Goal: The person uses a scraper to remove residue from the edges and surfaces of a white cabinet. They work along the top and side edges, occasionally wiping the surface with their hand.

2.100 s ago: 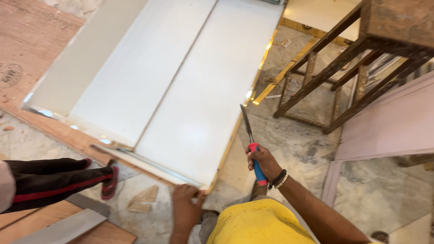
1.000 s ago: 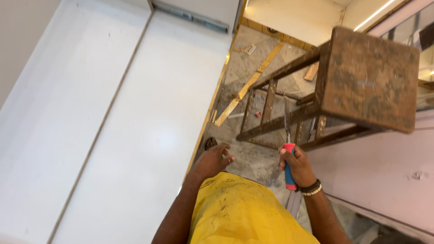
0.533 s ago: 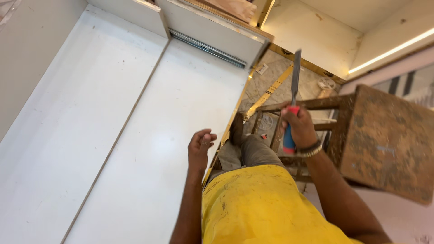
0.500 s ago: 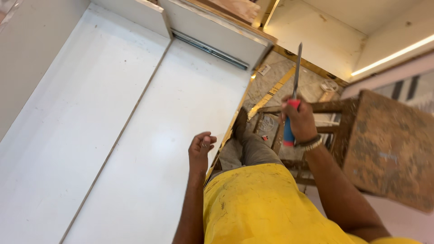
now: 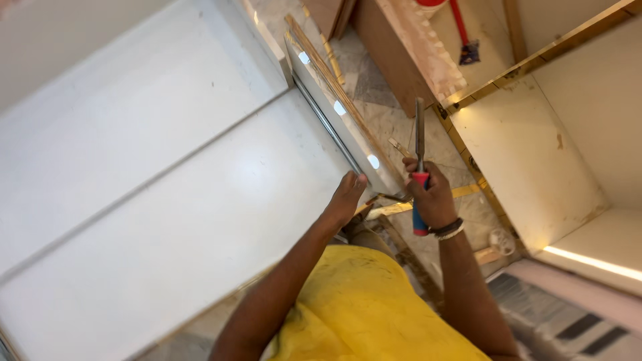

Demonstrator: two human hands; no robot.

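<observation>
We hold the chisel (image 5: 419,150) clenched in our right hand (image 5: 433,199), left hand (image 5: 346,196) open on the white panel (image 5: 200,200) edge; next likely needs blade alignment there.

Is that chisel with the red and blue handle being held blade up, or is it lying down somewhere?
Held blade up. The right hand is closed around the chisel handle, its metal blade pointing away from the person, above the floor beside the white panel.
</observation>
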